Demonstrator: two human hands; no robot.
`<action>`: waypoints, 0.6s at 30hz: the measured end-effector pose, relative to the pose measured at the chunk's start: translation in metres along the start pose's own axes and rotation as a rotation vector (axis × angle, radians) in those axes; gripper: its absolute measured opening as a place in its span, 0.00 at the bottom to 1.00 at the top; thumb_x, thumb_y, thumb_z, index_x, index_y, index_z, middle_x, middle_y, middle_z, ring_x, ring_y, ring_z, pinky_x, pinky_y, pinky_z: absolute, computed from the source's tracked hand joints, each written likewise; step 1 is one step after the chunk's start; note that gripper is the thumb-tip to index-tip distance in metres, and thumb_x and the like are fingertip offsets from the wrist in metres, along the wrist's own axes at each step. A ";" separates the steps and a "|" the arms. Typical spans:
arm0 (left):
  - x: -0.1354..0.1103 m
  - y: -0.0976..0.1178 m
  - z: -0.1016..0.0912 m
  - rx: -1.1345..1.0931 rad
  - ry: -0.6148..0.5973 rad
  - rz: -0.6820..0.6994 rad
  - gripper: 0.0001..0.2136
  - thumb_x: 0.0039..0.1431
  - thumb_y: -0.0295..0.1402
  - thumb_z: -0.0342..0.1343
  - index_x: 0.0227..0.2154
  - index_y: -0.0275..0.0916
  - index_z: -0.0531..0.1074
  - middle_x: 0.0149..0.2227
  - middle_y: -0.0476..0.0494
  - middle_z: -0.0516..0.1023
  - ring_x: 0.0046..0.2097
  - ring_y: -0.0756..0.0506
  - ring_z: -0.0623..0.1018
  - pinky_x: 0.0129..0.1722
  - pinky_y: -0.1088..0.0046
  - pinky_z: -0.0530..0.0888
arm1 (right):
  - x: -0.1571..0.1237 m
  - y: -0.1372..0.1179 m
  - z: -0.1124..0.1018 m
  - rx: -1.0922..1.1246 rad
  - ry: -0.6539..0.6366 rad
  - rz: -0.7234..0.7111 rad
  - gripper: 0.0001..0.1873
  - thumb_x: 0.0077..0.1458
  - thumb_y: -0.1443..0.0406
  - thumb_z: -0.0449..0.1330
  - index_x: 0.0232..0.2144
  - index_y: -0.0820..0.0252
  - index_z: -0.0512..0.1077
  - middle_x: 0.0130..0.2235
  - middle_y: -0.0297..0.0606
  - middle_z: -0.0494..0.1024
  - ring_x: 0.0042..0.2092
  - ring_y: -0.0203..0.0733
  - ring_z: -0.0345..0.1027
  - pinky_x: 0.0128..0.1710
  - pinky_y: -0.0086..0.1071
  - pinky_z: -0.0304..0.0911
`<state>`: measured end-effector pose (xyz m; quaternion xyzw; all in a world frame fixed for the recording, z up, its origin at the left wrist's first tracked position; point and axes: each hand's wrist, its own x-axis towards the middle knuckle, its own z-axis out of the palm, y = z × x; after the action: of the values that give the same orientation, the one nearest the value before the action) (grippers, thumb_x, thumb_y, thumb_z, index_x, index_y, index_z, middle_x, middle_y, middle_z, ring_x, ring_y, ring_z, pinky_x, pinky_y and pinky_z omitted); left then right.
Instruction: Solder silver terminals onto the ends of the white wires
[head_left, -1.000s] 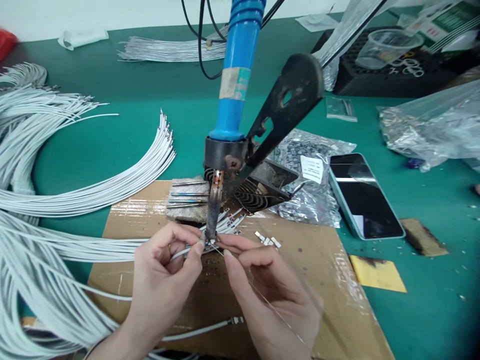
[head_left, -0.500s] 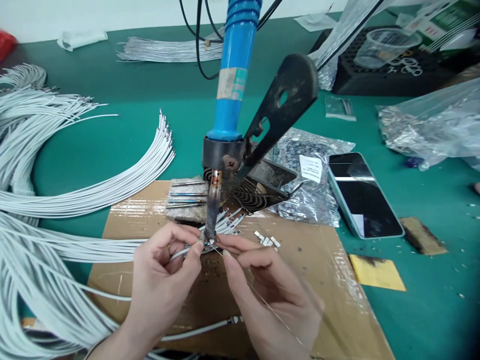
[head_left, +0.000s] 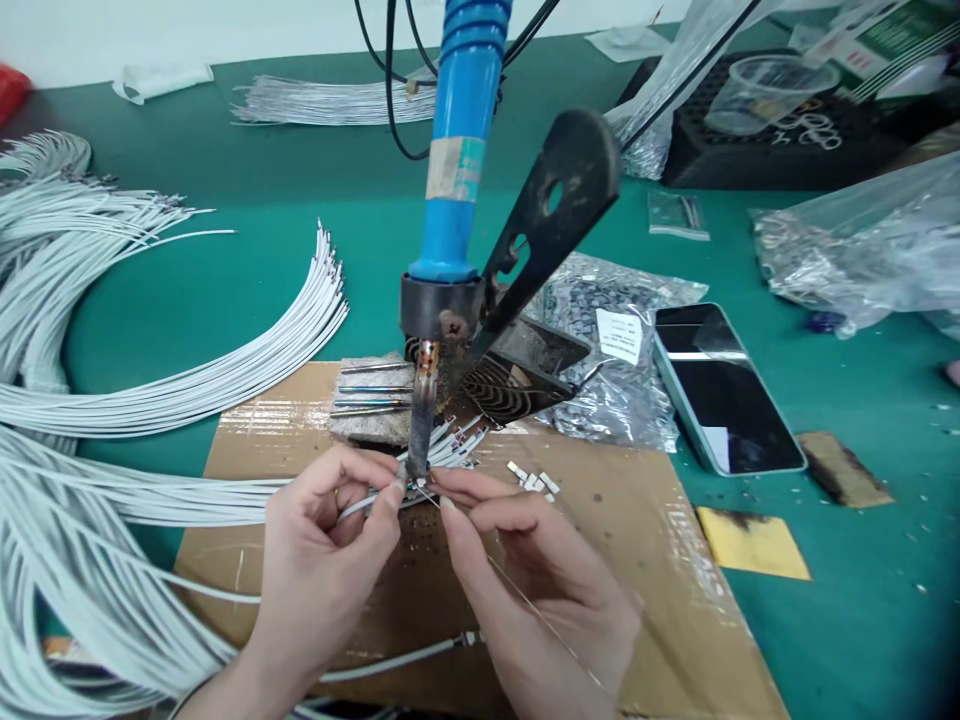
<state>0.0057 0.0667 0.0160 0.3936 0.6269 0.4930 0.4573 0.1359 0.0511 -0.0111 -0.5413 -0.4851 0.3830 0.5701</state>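
Note:
A blue-handled soldering iron (head_left: 454, 170) stands tip-down in a black metal stand (head_left: 544, 225) over a taped cardboard sheet (head_left: 660, 590). My left hand (head_left: 326, 560) pinches the end of a thin white cable (head_left: 360, 503) and holds it just under the iron's tip (head_left: 418, 440). My right hand (head_left: 532, 590) is closed on a fine solder wire (head_left: 525, 600), whose end also meets the tip. A few small metal terminals (head_left: 534, 481) lie on the cardboard just right of the hands.
Large bundles of white cables (head_left: 150, 380) fan across the green table (head_left: 225, 270) on the left. A phone (head_left: 724, 390) lies to the right, beside a bag of small parts (head_left: 615, 330). More plastic bags (head_left: 855, 250) and a black tray (head_left: 780, 140) sit at the back right.
The view has drifted slightly; my hands stay at the iron's tip with the cable and the solder wire.

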 end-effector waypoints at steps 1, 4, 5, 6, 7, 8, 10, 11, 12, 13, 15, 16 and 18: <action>-0.001 0.001 0.001 -0.005 0.014 0.001 0.05 0.54 0.25 0.65 0.25 0.39 0.77 0.32 0.50 0.83 0.29 0.54 0.78 0.28 0.86 0.73 | 0.000 -0.001 0.000 0.000 0.001 -0.002 0.10 0.58 0.73 0.67 0.29 0.53 0.75 0.42 0.30 0.88 0.42 0.35 0.84 0.46 0.24 0.76; -0.003 0.002 0.003 -0.021 0.054 0.000 0.05 0.55 0.26 0.64 0.25 0.39 0.77 0.32 0.51 0.83 0.28 0.55 0.76 0.27 0.87 0.71 | 0.000 -0.002 0.002 0.006 0.018 -0.003 0.10 0.58 0.73 0.67 0.28 0.54 0.75 0.42 0.32 0.88 0.41 0.36 0.84 0.45 0.25 0.77; -0.003 0.002 0.004 -0.019 0.053 -0.001 0.05 0.55 0.26 0.64 0.25 0.39 0.77 0.32 0.50 0.83 0.28 0.55 0.76 0.26 0.87 0.70 | 0.000 -0.002 0.002 0.007 0.026 -0.001 0.10 0.58 0.73 0.67 0.28 0.54 0.75 0.41 0.32 0.88 0.41 0.37 0.84 0.45 0.25 0.77; -0.003 0.002 0.004 -0.018 0.054 -0.003 0.05 0.55 0.26 0.64 0.25 0.39 0.77 0.32 0.50 0.83 0.27 0.55 0.76 0.26 0.87 0.70 | 0.000 -0.002 0.002 0.009 0.028 -0.001 0.10 0.58 0.73 0.67 0.28 0.54 0.75 0.41 0.33 0.88 0.41 0.37 0.84 0.45 0.25 0.77; -0.003 0.001 0.004 -0.019 0.055 -0.005 0.05 0.55 0.26 0.64 0.25 0.39 0.77 0.32 0.50 0.83 0.28 0.55 0.76 0.26 0.87 0.70 | 0.000 -0.002 0.002 0.011 0.028 -0.003 0.10 0.58 0.73 0.67 0.27 0.54 0.75 0.41 0.33 0.88 0.41 0.37 0.84 0.45 0.25 0.77; -0.002 0.000 0.003 -0.022 0.048 -0.005 0.06 0.54 0.25 0.65 0.25 0.39 0.77 0.32 0.51 0.83 0.28 0.55 0.77 0.26 0.86 0.71 | 0.000 -0.002 0.002 0.014 0.028 -0.003 0.10 0.58 0.73 0.67 0.27 0.55 0.75 0.41 0.33 0.88 0.41 0.37 0.84 0.45 0.25 0.77; -0.001 -0.001 0.003 -0.035 0.021 0.001 0.06 0.53 0.23 0.65 0.25 0.39 0.77 0.32 0.51 0.83 0.29 0.54 0.79 0.28 0.86 0.73 | 0.000 -0.002 0.001 0.019 0.017 -0.001 0.10 0.58 0.72 0.67 0.28 0.55 0.75 0.41 0.34 0.88 0.41 0.38 0.85 0.45 0.25 0.77; -0.001 -0.001 0.003 -0.042 0.013 0.003 0.06 0.53 0.23 0.65 0.25 0.39 0.77 0.32 0.51 0.83 0.30 0.53 0.80 0.29 0.86 0.74 | 0.000 -0.001 0.000 0.017 0.020 0.002 0.10 0.58 0.72 0.67 0.28 0.55 0.75 0.41 0.34 0.88 0.41 0.38 0.85 0.45 0.25 0.77; -0.001 -0.001 0.003 -0.047 0.010 0.001 0.06 0.53 0.22 0.65 0.25 0.39 0.77 0.32 0.51 0.83 0.30 0.53 0.80 0.29 0.85 0.75 | 0.000 -0.001 0.000 0.010 0.023 0.003 0.10 0.58 0.72 0.67 0.27 0.55 0.75 0.41 0.34 0.88 0.41 0.38 0.85 0.45 0.25 0.77; -0.001 -0.001 0.003 -0.049 0.016 -0.003 0.06 0.53 0.22 0.65 0.25 0.39 0.77 0.32 0.50 0.83 0.30 0.53 0.80 0.29 0.85 0.75 | 0.000 -0.001 0.000 0.002 0.021 0.003 0.10 0.58 0.72 0.67 0.27 0.55 0.75 0.41 0.35 0.88 0.41 0.38 0.85 0.45 0.25 0.77; -0.001 0.000 0.003 -0.050 0.030 -0.011 0.06 0.53 0.22 0.65 0.25 0.39 0.77 0.32 0.50 0.83 0.30 0.52 0.80 0.30 0.84 0.75 | 0.000 -0.001 -0.001 -0.013 0.013 -0.002 0.10 0.58 0.71 0.68 0.27 0.55 0.75 0.41 0.35 0.88 0.41 0.39 0.85 0.45 0.26 0.78; 0.000 0.000 0.002 -0.047 0.026 -0.010 0.06 0.53 0.23 0.65 0.25 0.39 0.77 0.32 0.49 0.83 0.30 0.52 0.80 0.30 0.84 0.76 | 0.001 0.000 -0.001 -0.017 0.010 -0.006 0.10 0.58 0.71 0.68 0.27 0.55 0.75 0.41 0.35 0.88 0.41 0.39 0.85 0.45 0.27 0.78; 0.001 0.000 0.000 -0.030 -0.008 0.001 0.06 0.52 0.22 0.66 0.25 0.38 0.77 0.32 0.48 0.83 0.30 0.51 0.81 0.29 0.83 0.76 | 0.001 0.001 -0.001 -0.021 0.000 -0.013 0.10 0.58 0.71 0.68 0.28 0.55 0.75 0.41 0.35 0.88 0.41 0.39 0.85 0.45 0.28 0.78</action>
<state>0.0058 0.0681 0.0156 0.3889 0.6175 0.5010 0.4653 0.1376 0.0517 -0.0115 -0.5439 -0.4926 0.3744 0.5669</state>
